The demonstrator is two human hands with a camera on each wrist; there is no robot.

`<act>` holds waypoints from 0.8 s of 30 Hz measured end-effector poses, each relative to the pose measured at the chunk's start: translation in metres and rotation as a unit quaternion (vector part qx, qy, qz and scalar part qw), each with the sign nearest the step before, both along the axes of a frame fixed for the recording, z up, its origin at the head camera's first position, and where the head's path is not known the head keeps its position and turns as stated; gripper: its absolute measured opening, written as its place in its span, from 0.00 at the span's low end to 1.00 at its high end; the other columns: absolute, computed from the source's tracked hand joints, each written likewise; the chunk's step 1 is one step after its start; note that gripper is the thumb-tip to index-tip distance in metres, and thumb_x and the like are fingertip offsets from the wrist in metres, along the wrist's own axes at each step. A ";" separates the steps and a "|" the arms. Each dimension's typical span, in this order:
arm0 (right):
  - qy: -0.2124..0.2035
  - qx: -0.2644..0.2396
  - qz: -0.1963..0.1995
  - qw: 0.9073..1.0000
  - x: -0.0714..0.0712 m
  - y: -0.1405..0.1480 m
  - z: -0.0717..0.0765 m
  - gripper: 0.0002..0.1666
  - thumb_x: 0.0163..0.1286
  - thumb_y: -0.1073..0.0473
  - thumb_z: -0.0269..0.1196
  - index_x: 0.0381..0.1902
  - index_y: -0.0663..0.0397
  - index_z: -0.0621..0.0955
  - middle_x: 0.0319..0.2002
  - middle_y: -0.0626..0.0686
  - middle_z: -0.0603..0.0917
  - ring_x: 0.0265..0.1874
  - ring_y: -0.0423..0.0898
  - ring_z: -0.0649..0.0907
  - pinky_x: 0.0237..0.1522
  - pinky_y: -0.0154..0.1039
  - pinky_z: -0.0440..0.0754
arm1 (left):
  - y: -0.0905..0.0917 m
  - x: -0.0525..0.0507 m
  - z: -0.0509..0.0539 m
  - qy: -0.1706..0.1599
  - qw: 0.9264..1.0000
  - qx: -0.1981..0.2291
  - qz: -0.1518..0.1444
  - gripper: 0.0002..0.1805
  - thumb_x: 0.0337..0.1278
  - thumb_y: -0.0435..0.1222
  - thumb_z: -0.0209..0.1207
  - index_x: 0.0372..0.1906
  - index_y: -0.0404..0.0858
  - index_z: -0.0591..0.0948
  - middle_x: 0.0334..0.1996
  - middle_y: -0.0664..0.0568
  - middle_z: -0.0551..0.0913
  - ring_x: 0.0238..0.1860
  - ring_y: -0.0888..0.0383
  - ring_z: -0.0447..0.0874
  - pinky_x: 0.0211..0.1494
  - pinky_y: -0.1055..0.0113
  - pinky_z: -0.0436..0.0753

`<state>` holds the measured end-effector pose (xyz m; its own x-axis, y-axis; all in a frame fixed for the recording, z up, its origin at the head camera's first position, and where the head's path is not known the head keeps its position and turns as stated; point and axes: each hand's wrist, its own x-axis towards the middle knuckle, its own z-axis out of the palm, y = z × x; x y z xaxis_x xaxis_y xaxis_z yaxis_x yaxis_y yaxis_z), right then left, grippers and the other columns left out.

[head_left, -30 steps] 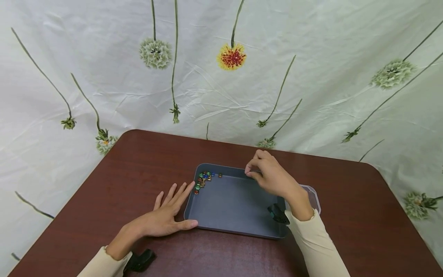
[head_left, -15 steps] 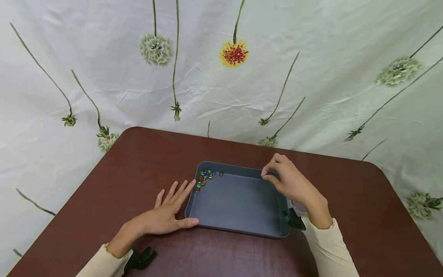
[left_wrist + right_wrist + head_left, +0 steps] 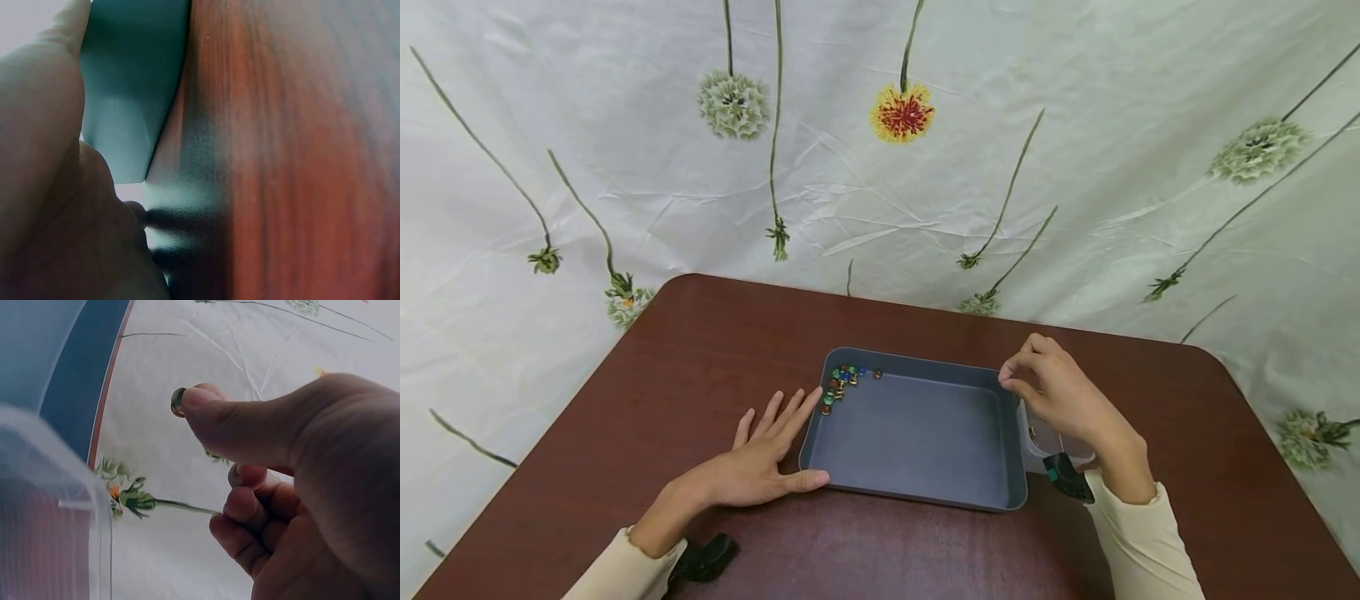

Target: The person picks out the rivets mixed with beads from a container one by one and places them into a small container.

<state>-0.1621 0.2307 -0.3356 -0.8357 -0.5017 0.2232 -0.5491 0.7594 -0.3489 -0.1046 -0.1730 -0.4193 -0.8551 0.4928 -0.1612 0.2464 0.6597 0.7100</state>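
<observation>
Pinching greenish bead (image 3: 178, 402), partly hidden by thumb, in right hand (image 3: 1060, 393) near far right corner of tray (image 3: 910, 437); touching tray's left edge with left hand (image 3: 751, 472), fingers spread; glimpsing clear container (image 3: 94, 506), cut off.

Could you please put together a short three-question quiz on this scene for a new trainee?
1. Multiple choice: What does the right hand pinch between thumb and finger?
a) a sheet of paper
b) a small green piece
c) a pair of tweezers

2. True or false: The left hand is spread out at the left side of the gray tray.

3. Fill in the blank: From the person's seat, the coloured pieces cluster in the gray tray's ______ corner.

Key:
1. b, seen best in the right wrist view
2. True
3. far left
</observation>
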 end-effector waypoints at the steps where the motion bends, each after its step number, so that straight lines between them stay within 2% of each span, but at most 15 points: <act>1: 0.001 0.003 -0.001 1.000 0.000 0.002 0.000 0.04 0.67 0.62 0.68 0.33 0.58 0.86 0.32 0.46 0.74 0.37 0.45 0.71 0.42 0.43 0.71 | 0.000 0.000 0.000 -0.001 1.000 0.001 0.000 0.55 0.63 0.61 0.60 0.82 0.57 0.36 0.82 0.43 0.34 0.79 0.36 0.20 0.70 0.32 0.22; 8: -0.009 0.008 -0.003 1.000 0.004 0.012 -0.001 0.04 0.68 0.62 0.67 0.33 0.57 0.86 0.32 0.46 0.73 0.35 0.44 0.69 0.38 0.40 0.69 | 0.000 0.000 -0.003 0.000 1.000 0.000 -0.003 0.55 0.63 0.61 0.60 0.82 0.56 0.36 0.82 0.42 0.35 0.79 0.36 0.20 0.70 0.32 0.22; 12: -0.014 0.004 -0.012 1.000 0.008 0.020 0.001 0.03 0.66 0.66 0.68 0.32 0.54 0.87 0.32 0.46 0.73 0.36 0.44 0.71 0.38 0.39 0.70 | 0.000 -0.002 -0.002 0.000 1.000 0.002 -0.005 0.56 0.63 0.61 0.60 0.82 0.55 0.36 0.82 0.41 0.35 0.79 0.36 0.20 0.70 0.32 0.22; 19: -0.040 0.004 -0.033 0.999 0.012 0.032 0.005 0.02 0.65 0.68 0.69 0.34 0.57 0.87 0.33 0.47 0.74 0.34 0.43 0.71 0.35 0.36 0.71 | -0.001 -0.001 -0.002 0.000 1.000 0.003 -0.005 0.55 0.63 0.60 0.60 0.82 0.55 0.36 0.82 0.41 0.35 0.79 0.36 0.21 0.70 0.31 0.22; 24: -0.046 0.007 -0.041 0.998 0.014 0.036 0.008 0.06 0.64 0.70 0.68 0.34 0.54 0.87 0.34 0.48 0.75 0.34 0.42 0.71 0.35 0.36 0.71 | -0.001 -0.002 -0.002 0.003 1.000 0.000 -0.004 0.55 0.63 0.61 0.60 0.82 0.56 0.37 0.82 0.42 0.35 0.79 0.36 0.21 0.70 0.31 0.23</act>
<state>-0.1481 0.2667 -0.3279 -0.8911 -0.4326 0.1370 -0.4503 0.8063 -0.3834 -0.1063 -0.1738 -0.4215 -0.8525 0.4990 -0.1558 0.2556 0.6578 0.7085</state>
